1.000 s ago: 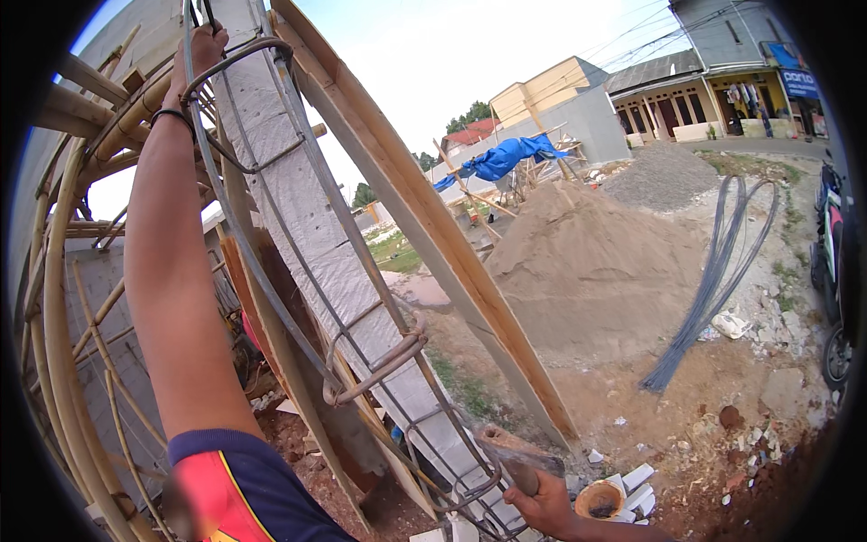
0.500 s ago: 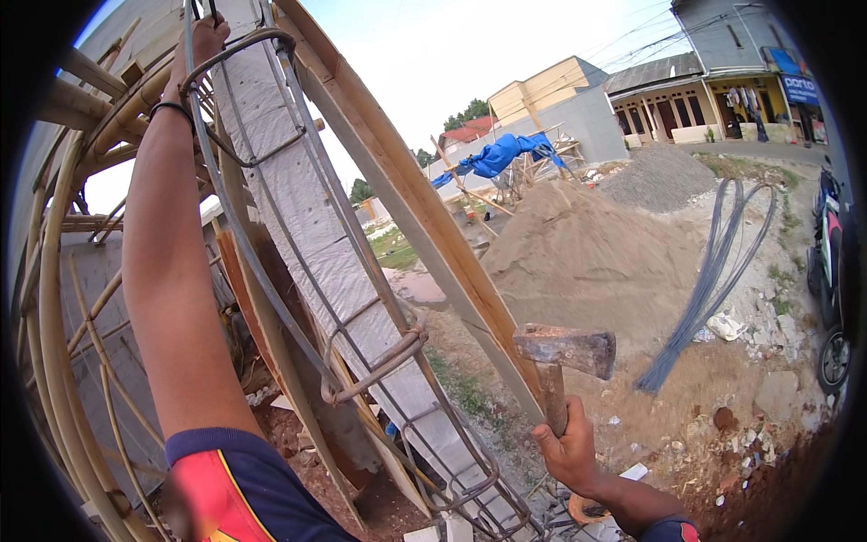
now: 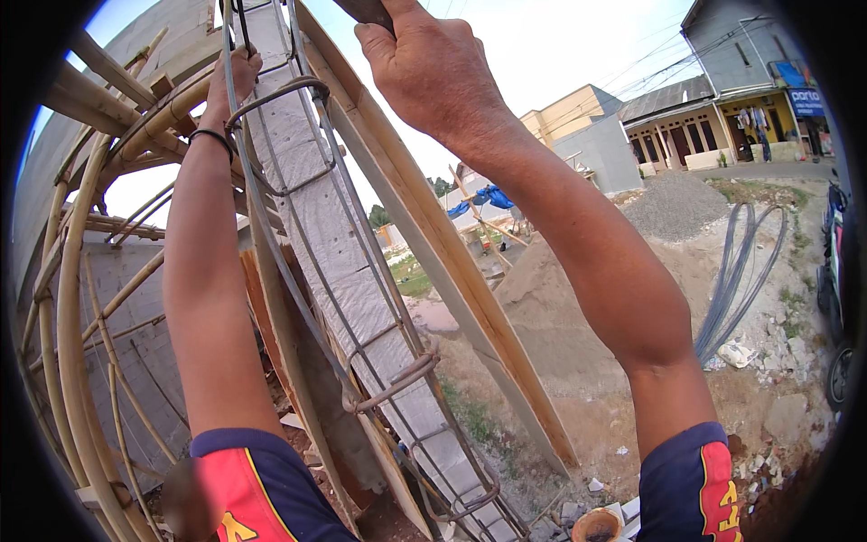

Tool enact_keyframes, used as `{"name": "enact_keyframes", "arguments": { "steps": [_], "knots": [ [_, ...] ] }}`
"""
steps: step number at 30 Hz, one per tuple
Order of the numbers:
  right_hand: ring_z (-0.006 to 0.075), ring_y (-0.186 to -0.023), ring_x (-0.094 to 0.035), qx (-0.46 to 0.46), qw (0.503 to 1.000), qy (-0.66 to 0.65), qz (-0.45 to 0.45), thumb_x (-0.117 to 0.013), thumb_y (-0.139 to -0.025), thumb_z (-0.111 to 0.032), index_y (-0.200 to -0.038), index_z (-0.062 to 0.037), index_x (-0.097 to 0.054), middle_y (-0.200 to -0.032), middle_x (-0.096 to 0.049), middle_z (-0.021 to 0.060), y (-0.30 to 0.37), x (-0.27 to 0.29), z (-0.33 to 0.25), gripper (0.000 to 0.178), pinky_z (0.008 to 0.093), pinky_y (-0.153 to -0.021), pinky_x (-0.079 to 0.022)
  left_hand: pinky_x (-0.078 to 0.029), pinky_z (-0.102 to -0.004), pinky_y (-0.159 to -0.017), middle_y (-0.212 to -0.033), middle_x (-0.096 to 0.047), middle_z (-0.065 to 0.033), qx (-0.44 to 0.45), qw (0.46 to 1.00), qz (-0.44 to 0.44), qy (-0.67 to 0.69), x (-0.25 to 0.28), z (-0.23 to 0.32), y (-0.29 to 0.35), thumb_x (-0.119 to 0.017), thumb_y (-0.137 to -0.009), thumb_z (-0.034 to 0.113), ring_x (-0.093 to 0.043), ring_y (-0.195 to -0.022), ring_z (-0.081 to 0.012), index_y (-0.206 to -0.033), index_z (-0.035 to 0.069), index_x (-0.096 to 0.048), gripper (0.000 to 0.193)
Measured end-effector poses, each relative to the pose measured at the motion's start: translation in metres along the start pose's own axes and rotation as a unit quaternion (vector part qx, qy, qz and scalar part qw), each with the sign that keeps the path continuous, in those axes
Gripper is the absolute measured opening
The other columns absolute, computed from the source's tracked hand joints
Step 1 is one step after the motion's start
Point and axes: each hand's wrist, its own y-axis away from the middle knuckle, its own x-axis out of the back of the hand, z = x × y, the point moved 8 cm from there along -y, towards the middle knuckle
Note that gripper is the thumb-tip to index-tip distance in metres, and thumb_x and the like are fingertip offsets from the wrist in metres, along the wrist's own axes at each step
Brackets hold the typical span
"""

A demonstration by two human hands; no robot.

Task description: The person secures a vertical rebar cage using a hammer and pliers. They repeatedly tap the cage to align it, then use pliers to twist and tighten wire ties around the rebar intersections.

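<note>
My left hand is raised high at the upper left, its fingers closed round a thin dark rod beside the steel rebar cage. The cage's long bars and bent ties stand around a pale grey block column. At the top centre, my right hand is closed on the handle of a hatchet; its head lies outside the picture. The right forearm crosses in front of the sand pile, apart from the cage.
A long wooden formwork board leans right of the column. Bamboo scaffolding fills the left side. Sand, gravel, a bundle of steel wire or rods and rubble lie on the ground at right.
My right hand has swung up and left with the hatchet, from the lower right to the top centre. My left hand keeps its grip; the view has shifted slightly.
</note>
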Motion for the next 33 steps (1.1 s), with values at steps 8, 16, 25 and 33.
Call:
{"name": "enact_keyframes", "arguments": {
  "steps": [8,16,25,33],
  "knots": [
    [0.0395,-0.071,-0.069,0.066,0.989,0.119,0.055,-0.046,-0.098,-0.023,-0.138,-0.0043,-0.045,-0.070,-0.066,0.0228,-0.049,-0.029,-0.022,0.045,0.0496,-0.067,-0.056,-0.049,-0.0441,-0.083,-0.090,-0.067,-0.0219,-0.023,1.000,0.017,-0.007,-0.001,-0.001,-0.002,-0.054,-0.092,0.029,-0.065,-0.092,-0.0368,-0.100,0.001,-0.064,0.031],
    [0.0387,-0.078,-0.070,0.092,0.991,0.056,0.073,-0.047,-0.098,-0.021,-0.138,-0.0059,-0.046,-0.078,-0.068,0.0243,-0.040,-0.017,-0.032,0.043,0.0468,-0.071,-0.058,-0.049,-0.0435,-0.082,-0.090,-0.068,-0.0209,-0.003,1.000,0.014,-0.007,-0.001,-0.007,-0.003,-0.054,-0.094,0.031,-0.065,-0.090,-0.0362,-0.102,0.001,-0.064,0.033],
    [0.0403,-0.081,-0.069,0.043,0.996,0.076,0.006,-0.045,-0.097,-0.021,-0.133,-0.0050,-0.048,-0.079,-0.068,0.0240,-0.044,-0.026,-0.021,0.039,0.0502,-0.075,-0.056,-0.048,-0.0441,-0.084,-0.094,-0.067,-0.0227,-0.010,0.999,0.019,-0.027,0.000,-0.005,-0.001,-0.054,-0.093,0.034,-0.064,-0.095,-0.0388,-0.102,0.001,-0.065,0.036],
    [0.0393,-0.076,-0.069,0.055,0.988,0.139,0.038,-0.046,-0.098,-0.022,-0.135,-0.0038,-0.047,-0.073,-0.067,0.0234,-0.049,-0.035,-0.021,0.041,0.0489,-0.070,-0.057,-0.048,-0.0451,-0.086,-0.097,-0.067,-0.0234,-0.002,1.000,0.011,-0.020,-0.007,-0.014,-0.006,-0.053,-0.093,0.032,-0.064,-0.097,-0.0394,-0.104,0.001,-0.065,0.035]
  ]
}}
